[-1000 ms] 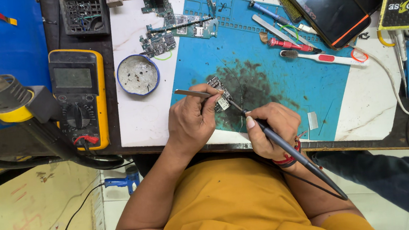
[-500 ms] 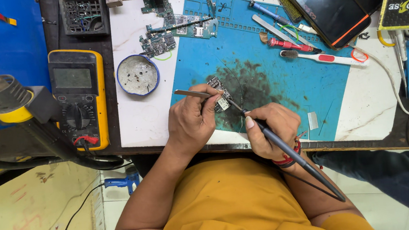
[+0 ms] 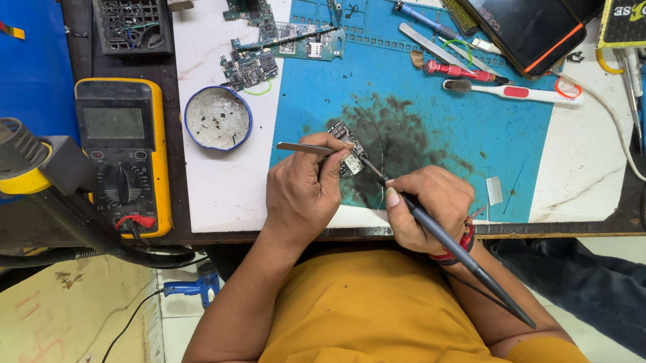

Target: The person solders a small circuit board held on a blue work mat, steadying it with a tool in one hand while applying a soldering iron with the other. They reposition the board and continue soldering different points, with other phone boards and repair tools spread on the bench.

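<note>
Head view shows 2 hands close together over a blue mat on the table. Left hand is clamped on metal tweezers, whose tips rest on a small circuit board lying on the mat just beyond the fingers. Right hand is closed around a dark soldering iron, its tip touching the board's near edge. Left of the left hand sit a round tin and, farther out, a yellow multimeter. Beyond the right hand lie a toothbrush and a phone.
</note>
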The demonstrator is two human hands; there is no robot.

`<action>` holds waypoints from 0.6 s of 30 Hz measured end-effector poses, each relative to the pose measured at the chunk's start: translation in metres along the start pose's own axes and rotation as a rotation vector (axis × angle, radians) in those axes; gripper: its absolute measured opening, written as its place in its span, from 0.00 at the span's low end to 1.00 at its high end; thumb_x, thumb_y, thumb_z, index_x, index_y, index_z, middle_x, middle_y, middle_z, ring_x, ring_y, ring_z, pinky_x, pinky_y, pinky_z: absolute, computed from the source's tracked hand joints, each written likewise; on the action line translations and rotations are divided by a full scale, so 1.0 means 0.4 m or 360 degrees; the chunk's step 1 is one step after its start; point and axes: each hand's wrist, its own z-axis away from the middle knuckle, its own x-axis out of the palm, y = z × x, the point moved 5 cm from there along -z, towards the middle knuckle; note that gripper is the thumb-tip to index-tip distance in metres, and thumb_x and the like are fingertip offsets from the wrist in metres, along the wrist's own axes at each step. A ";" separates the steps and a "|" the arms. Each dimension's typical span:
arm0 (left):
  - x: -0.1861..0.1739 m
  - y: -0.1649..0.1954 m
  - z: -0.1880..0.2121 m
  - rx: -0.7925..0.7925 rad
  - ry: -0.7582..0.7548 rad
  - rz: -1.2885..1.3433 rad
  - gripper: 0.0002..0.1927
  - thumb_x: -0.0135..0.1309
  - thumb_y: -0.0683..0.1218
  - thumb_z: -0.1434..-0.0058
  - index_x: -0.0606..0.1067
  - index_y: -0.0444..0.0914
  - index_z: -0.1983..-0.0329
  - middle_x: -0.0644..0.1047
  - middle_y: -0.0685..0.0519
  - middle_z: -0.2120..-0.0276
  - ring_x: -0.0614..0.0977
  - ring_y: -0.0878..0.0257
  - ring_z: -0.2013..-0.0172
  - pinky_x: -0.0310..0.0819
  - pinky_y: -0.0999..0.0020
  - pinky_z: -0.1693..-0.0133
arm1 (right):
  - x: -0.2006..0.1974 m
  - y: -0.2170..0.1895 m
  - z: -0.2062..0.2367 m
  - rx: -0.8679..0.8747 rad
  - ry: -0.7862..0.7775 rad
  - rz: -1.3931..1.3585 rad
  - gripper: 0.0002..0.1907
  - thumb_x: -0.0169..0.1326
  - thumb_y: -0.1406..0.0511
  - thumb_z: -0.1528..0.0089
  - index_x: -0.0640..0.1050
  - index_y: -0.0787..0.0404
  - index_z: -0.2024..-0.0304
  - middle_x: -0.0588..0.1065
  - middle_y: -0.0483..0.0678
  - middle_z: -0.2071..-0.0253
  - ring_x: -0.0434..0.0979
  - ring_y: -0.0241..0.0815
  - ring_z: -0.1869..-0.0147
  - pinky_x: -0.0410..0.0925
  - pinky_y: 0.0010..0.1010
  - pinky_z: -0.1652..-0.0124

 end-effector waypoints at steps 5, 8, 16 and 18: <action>0.000 0.001 -0.002 0.0027 0.0017 0.0028 0.06 0.57 0.40 0.29 0.71 0.36 0.54 0.81 0.51 0.66 0.85 0.58 0.68 0.77 0.65 0.67 | -0.001 0.000 -0.001 -0.0002 -0.0004 0.0010 0.02 0.57 0.72 0.42 0.77 0.65 0.66 0.76 0.51 0.74 0.76 0.48 0.72 0.67 0.34 0.69; 0.000 0.000 -0.002 0.0005 -0.0004 0.0031 0.06 0.57 0.40 0.30 0.72 0.36 0.54 0.81 0.52 0.66 0.85 0.58 0.68 0.77 0.65 0.67 | -0.001 0.000 0.000 0.0012 0.0001 0.0008 0.02 0.57 0.72 0.42 0.77 0.65 0.66 0.75 0.51 0.74 0.76 0.48 0.73 0.67 0.34 0.69; -0.001 0.002 -0.002 0.0017 0.0013 0.0009 0.06 0.56 0.40 0.29 0.71 0.36 0.54 0.81 0.51 0.67 0.85 0.58 0.68 0.77 0.66 0.67 | -0.001 -0.001 0.000 -0.0004 0.0009 -0.0001 0.02 0.57 0.71 0.42 0.77 0.65 0.66 0.76 0.51 0.74 0.76 0.48 0.73 0.68 0.34 0.69; -0.001 0.000 -0.002 -0.0007 0.0006 0.0035 0.06 0.56 0.40 0.29 0.71 0.36 0.54 0.81 0.51 0.67 0.85 0.59 0.69 0.77 0.66 0.68 | -0.002 0.000 0.001 -0.0003 -0.0006 0.0004 0.03 0.57 0.72 0.42 0.77 0.66 0.66 0.75 0.51 0.75 0.77 0.47 0.73 0.67 0.34 0.69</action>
